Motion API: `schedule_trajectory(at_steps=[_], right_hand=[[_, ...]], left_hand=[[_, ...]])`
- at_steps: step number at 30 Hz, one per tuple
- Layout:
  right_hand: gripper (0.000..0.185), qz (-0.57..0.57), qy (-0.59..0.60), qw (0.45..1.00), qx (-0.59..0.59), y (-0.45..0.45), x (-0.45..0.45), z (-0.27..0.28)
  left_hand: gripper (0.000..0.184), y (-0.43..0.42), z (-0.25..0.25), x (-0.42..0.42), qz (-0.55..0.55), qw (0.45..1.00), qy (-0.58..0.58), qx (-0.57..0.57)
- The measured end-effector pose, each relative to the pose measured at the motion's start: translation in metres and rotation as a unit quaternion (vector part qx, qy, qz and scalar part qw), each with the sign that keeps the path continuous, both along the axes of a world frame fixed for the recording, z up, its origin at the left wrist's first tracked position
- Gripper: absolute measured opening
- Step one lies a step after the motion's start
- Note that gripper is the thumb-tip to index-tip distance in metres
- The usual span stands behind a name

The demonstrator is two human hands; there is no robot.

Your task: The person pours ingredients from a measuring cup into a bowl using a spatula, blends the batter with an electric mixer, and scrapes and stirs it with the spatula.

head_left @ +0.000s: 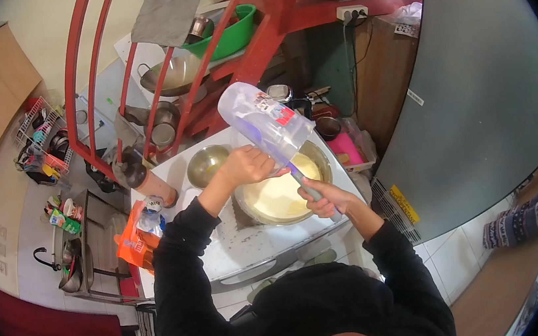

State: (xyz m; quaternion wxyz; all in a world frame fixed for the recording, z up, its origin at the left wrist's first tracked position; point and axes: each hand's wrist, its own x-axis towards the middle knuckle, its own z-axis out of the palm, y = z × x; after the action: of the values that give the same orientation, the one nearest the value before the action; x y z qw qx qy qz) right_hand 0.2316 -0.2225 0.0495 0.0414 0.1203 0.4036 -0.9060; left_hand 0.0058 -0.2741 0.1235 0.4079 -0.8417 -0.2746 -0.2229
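My left hand [249,165] is closed around the handle side of a clear plastic pitcher [256,111], which is tilted over a large metal bowl [323,162]. Pale yellow batter [278,192] fills much of that bowl. In my right hand [327,198] is a spatula [305,182] with a grey and purple handle. Its upper end reaches to the pitcher's mouth; the blade appears to be inside, seen only as a purple shape through the plastic. A smaller metal bowl [205,164] stands to the left of my left hand on the white table [241,247].
On the table's left are a bottle with a dark top [151,185] and an orange package [132,236]. Red stair railings [168,73] rise behind, with a wok [175,76] and a green basin [224,39] on the steps. A large grey panel [473,91] stands at right.
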Motion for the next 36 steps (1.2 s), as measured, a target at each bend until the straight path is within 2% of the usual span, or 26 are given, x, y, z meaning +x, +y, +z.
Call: schedule_trajectory(at_steps=[5, 11, 14, 17, 18, 19, 20, 21, 23, 24, 26, 29, 32, 35, 36], right_hand=[[0.047, 0.07, 0.098, 0.977, -0.174, -0.004, -0.012, -0.014], [0.05, 0.147, 0.22, 0.879, -0.397, -0.017, -0.025, -0.035], [0.049, 0.155, 0.261, 0.849, -0.433, -0.021, -0.024, -0.042], [0.047, 0.079, 0.128, 0.938, -0.313, -0.016, -0.011, -0.042], [0.045, 0.019, 0.063, 0.983, -0.173, -0.02, -0.008, -0.034], [0.044, -0.043, -0.004, 0.999, -0.029, -0.024, -0.004, -0.02], [0.043, -0.104, -0.072, 0.985, 0.115, -0.026, 0.0, -0.009], [0.04, -0.145, -0.081, 0.951, 0.261, -0.025, 0.002, -0.003], [0.036, -0.214, -0.098, 0.815, 0.53, -0.021, 0.005, 0.006], [0.034, -0.235, -0.114, 0.725, 0.638, -0.019, 0.007, 0.011], [0.031, -0.258, -0.14, 0.504, 0.812, -0.016, 0.01, 0.018], [0.032, -0.273, -0.206, 0.477, 0.81, -0.013, 0.008, 0.023], [0.03, -0.268, -0.228, 0.499, 0.792, -0.006, 0.005, 0.02], [0.032, -0.295, -0.181, 0.517, 0.783, -0.005, 0.009, 0.009], [0.034, -0.297, -0.124, 0.563, 0.762, 0.001, 0.008, -0.003]], left_hand=[[0.044, -0.007, -0.01, -0.003, 0.04, 0.998, -0.046, 0.021], [0.046, -0.013, -0.021, -0.013, 0.029, 0.998, -0.049, 0.01], [0.046, -0.018, -0.024, -0.018, 0.042, 0.998, -0.044, 0.017], [0.043, -0.022, -0.019, -0.026, 0.084, 0.995, -0.055, -0.011], [0.042, -0.024, -0.015, -0.028, 0.102, 0.993, -0.059, -0.028], [0.042, -0.025, -0.012, -0.029, 0.123, 0.989, -0.064, -0.041], [0.042, -0.025, -0.008, -0.029, 0.144, 0.986, -0.068, -0.055], [0.043, -0.025, -0.005, -0.028, 0.164, 0.981, -0.072, -0.07], [0.043, -0.024, 0.002, -0.027, 0.163, 0.977, -0.06, -0.12], [0.044, -0.023, 0.006, -0.026, 0.162, 0.975, -0.054, -0.145], [0.045, -0.021, 0.01, -0.021, 0.159, 0.969, -0.047, -0.182], [0.045, -0.02, 0.015, -0.012, 0.154, 0.968, -0.012, -0.198], [0.044, -0.023, 0.018, -0.003, 0.108, 0.983, 0.013, -0.145], [0.044, -0.022, 0.015, -0.01, 0.063, 0.994, 0.031, -0.088], [0.044, -0.02, 0.012, -0.015, 0.051, 0.995, 0.036, -0.075]])
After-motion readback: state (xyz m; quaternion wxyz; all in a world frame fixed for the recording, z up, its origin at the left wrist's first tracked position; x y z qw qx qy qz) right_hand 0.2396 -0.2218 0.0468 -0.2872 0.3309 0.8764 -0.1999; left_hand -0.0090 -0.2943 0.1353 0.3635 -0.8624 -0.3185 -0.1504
